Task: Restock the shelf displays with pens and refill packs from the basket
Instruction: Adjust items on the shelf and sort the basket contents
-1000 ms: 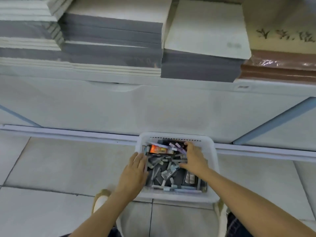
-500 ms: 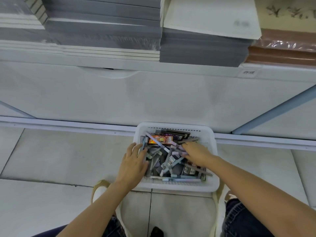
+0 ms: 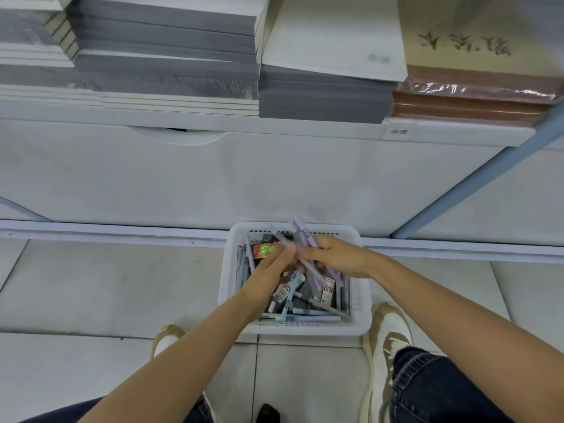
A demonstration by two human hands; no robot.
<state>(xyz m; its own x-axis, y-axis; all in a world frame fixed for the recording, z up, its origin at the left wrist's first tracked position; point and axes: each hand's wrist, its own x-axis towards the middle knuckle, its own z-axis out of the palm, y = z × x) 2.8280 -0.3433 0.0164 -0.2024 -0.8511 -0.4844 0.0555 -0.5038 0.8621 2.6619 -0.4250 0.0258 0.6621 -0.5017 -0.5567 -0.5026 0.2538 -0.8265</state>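
Note:
A white plastic basket (image 3: 361, 315) stands on the tiled floor at the foot of the shelf unit, filled with pens and refill packs (image 3: 328, 293). Above it my right hand (image 3: 338, 256) grips a bundle of purple and grey pens (image 3: 300, 232) whose ends stick up past the basket's far rim. My left hand (image 3: 274, 265) reaches in from the left, its fingertips touching the same bundle. An orange pack (image 3: 264, 249) lies at the basket's far left.
The lowest shelf (image 3: 305, 128) carries stacks of grey, white and brown paper packs (image 3: 323, 96). A white panel (image 3: 213, 178) closes the space under it. A blue post (image 3: 476, 181) slants at the right. My shoes (image 3: 389, 334) stand beside the basket.
My right hand has lifted a bundle of pens out of the basket. My left hand left the basket's left rim and moved up to meet the bundle.

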